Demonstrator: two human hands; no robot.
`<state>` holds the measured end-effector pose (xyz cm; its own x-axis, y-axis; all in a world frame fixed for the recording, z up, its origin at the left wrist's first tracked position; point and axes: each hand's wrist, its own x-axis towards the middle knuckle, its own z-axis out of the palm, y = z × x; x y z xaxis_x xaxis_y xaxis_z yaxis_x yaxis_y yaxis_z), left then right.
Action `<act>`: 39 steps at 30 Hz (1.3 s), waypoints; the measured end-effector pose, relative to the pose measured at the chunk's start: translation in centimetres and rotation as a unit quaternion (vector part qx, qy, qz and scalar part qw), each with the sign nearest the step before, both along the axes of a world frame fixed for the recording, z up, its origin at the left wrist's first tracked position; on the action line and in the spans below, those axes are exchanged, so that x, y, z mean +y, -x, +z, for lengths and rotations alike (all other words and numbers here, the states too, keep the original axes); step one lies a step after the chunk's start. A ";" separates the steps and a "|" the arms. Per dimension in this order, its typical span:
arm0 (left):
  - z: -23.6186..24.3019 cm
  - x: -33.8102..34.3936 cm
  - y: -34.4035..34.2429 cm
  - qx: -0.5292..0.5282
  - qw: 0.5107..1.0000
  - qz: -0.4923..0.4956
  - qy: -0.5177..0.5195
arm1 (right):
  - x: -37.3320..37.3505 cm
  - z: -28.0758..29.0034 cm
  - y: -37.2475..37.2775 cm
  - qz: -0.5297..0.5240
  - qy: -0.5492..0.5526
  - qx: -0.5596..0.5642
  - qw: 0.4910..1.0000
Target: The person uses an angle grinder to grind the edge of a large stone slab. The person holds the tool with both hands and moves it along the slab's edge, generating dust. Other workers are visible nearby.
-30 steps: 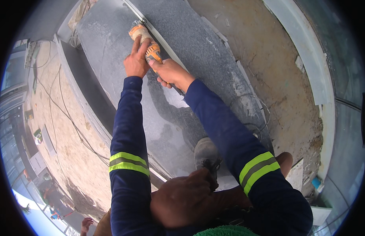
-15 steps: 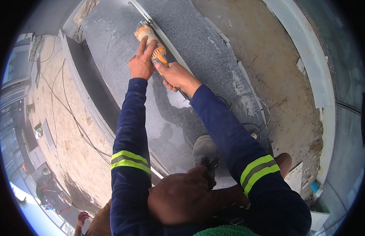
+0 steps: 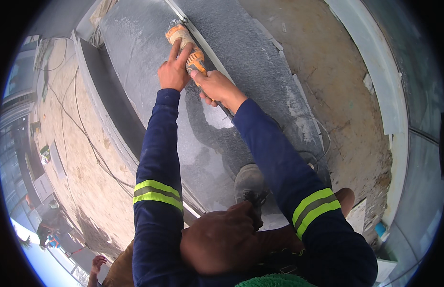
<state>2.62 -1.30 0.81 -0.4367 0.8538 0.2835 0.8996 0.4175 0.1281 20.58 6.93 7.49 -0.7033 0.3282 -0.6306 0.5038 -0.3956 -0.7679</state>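
Observation:
My right hand [image 3: 216, 87] is closed around the grey-and-orange handle of a power tool [image 3: 196, 58]. My left hand [image 3: 174, 71] lies on the tool's body, fingers curved over its pale, wrapped section near the orange head. The head rests against a long light metal straightedge [image 3: 198, 36] lying on a grey speckled stone slab [image 3: 246, 48]. The tool's underside and working tip are hidden.
A boot [image 3: 248, 179] is on the slab below my arms. Grey ledge [image 3: 104, 86] at left, with cables [image 3: 95, 148] on dusty ground beyond. At right are bare ground [image 3: 341, 119] and a curved pale edge [image 3: 380, 81]. Another person's hand [image 3: 98, 263] shows lower left.
The surroundings and my hands have shifted a little rightward in the view. Both hands keep their hold on the tool, which sits at nearly the same place along the straightedge.

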 end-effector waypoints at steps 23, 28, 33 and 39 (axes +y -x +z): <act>0.3 -0.9 -1.5 0.005 1.000 0.007 0.003 | -1.0 -0.2 -1.4 0.009 0.002 -0.015 1.000; 0.8 -1.4 -2.1 -0.010 1.000 0.007 0.009 | -1.3 -0.1 -1.8 0.004 0.003 -0.008 1.000; 0.6 -1.6 -2.4 0.004 1.000 0.004 0.002 | -1.4 -0.2 -2.3 0.008 -0.003 -0.011 1.000; 0.4 -0.7 -2.6 -0.001 1.000 -0.002 -0.001 | -0.6 -0.5 -2.4 0.005 0.002 0.001 1.000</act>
<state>5.20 -2.02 1.25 -0.4343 0.8546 0.2848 0.9008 0.4143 0.1304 22.98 6.35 7.03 -0.7078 0.3187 -0.6305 0.5063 -0.3936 -0.7673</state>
